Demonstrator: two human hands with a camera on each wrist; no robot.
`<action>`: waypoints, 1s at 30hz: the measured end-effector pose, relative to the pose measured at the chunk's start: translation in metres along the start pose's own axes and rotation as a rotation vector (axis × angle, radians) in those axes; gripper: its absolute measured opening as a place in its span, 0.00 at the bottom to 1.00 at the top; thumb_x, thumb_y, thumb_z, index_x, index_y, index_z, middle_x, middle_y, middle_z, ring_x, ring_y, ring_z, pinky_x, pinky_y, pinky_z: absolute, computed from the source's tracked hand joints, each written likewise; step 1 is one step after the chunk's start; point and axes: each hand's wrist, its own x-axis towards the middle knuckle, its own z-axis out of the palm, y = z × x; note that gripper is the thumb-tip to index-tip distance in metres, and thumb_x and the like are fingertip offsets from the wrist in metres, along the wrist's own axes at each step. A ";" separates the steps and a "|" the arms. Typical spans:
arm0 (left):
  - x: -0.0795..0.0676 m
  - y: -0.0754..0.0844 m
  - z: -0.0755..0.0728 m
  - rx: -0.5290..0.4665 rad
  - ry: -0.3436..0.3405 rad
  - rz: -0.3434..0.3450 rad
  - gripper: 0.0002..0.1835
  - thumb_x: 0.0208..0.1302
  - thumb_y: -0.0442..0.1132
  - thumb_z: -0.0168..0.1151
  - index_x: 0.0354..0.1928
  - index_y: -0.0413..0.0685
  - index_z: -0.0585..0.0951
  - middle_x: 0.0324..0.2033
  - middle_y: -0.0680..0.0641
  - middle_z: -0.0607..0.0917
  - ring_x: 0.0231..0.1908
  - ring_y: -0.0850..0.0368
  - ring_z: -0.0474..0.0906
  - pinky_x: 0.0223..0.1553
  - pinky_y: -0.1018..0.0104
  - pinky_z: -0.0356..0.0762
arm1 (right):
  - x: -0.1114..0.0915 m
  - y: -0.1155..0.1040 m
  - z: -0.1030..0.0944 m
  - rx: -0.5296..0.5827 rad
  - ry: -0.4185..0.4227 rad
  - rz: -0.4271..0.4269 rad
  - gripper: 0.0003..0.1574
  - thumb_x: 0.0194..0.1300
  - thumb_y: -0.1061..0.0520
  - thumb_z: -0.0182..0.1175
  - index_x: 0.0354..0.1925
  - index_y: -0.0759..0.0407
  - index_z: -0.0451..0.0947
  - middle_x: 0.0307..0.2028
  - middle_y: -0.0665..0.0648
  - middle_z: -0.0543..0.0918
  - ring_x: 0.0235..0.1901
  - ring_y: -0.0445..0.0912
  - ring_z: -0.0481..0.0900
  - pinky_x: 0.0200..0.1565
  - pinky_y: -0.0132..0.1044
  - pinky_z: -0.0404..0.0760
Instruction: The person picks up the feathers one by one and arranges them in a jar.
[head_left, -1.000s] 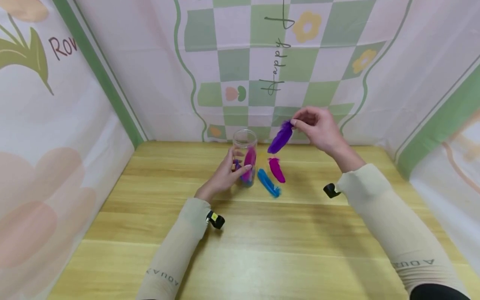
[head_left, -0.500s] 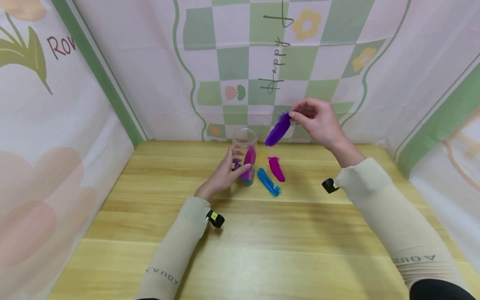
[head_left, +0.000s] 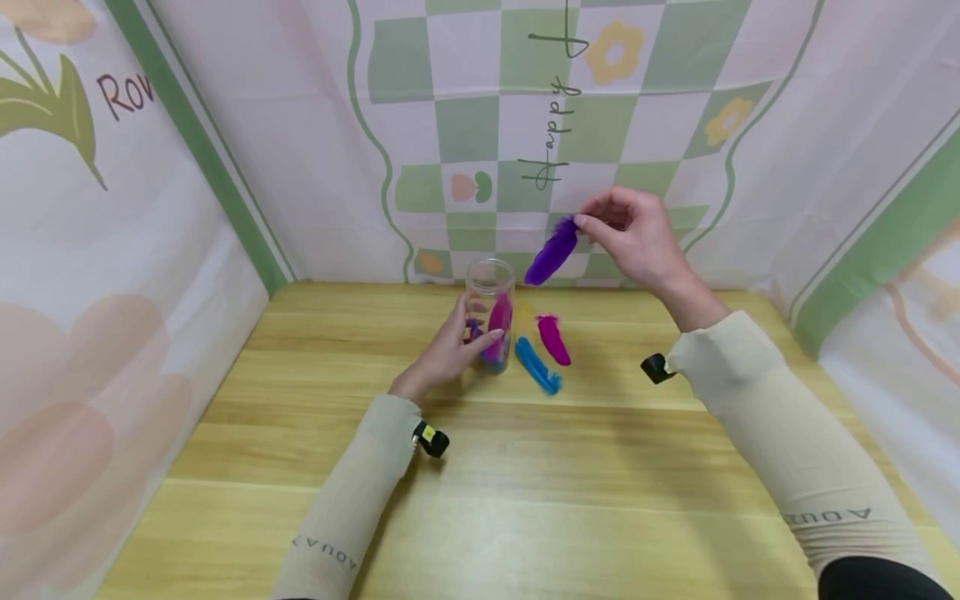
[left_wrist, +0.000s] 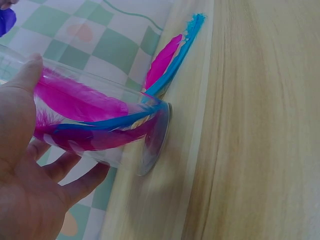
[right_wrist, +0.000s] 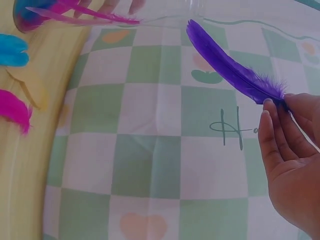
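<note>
My left hand (head_left: pixel 446 346) grips a clear, open-topped jar (head_left: pixel 491 279) standing on the table, fingers and thumb around its side. Inside it are pink feathers (left_wrist: pixel 80 97) and a blue feather (left_wrist: pixel 107 121), with purple showing too. My right hand (head_left: pixel 633 237) pinches a purple feather (head_left: pixel 552 252) by its fluffy end, up in the air right of the jar's rim. The feather's other tip points down and left toward the jar's mouth. On the table right of the jar lie a blue feather (head_left: pixel 537 365), a magenta feather (head_left: pixel 553 340) and a pale yellow feather (right_wrist: pixel 31 87).
The wooden table (head_left: pixel 480 492) spreads out in front of me. A checkered cloth (head_left: pixel 525 125) hangs behind it, and printed cloth (head_left: pixel 112 350) covers the left side. The loose feathers lie close to the jar's base.
My right hand has risen and shifted slightly left with the purple feather, bringing its tip nearer the jar's rim. The left hand and jar have stayed in place.
</note>
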 end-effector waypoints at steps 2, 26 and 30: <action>-0.001 0.000 0.000 -0.003 0.000 -0.001 0.36 0.76 0.52 0.59 0.77 0.62 0.51 0.66 0.50 0.69 0.67 0.44 0.70 0.66 0.45 0.72 | 0.001 -0.001 0.001 -0.001 0.004 -0.001 0.11 0.70 0.60 0.67 0.45 0.67 0.83 0.37 0.55 0.88 0.31 0.41 0.83 0.33 0.27 0.80; 0.000 -0.002 0.000 -0.008 -0.003 0.025 0.37 0.76 0.52 0.59 0.77 0.62 0.51 0.66 0.48 0.69 0.67 0.40 0.70 0.65 0.44 0.73 | 0.008 -0.023 0.009 0.061 0.019 -0.097 0.10 0.68 0.61 0.68 0.43 0.68 0.84 0.36 0.58 0.88 0.29 0.44 0.83 0.34 0.28 0.82; 0.000 -0.002 0.000 -0.006 -0.004 0.023 0.37 0.76 0.52 0.59 0.77 0.62 0.51 0.66 0.49 0.69 0.67 0.42 0.70 0.65 0.45 0.73 | 0.010 -0.027 0.013 0.065 0.017 -0.099 0.09 0.68 0.62 0.68 0.43 0.68 0.84 0.36 0.56 0.88 0.30 0.45 0.83 0.34 0.28 0.82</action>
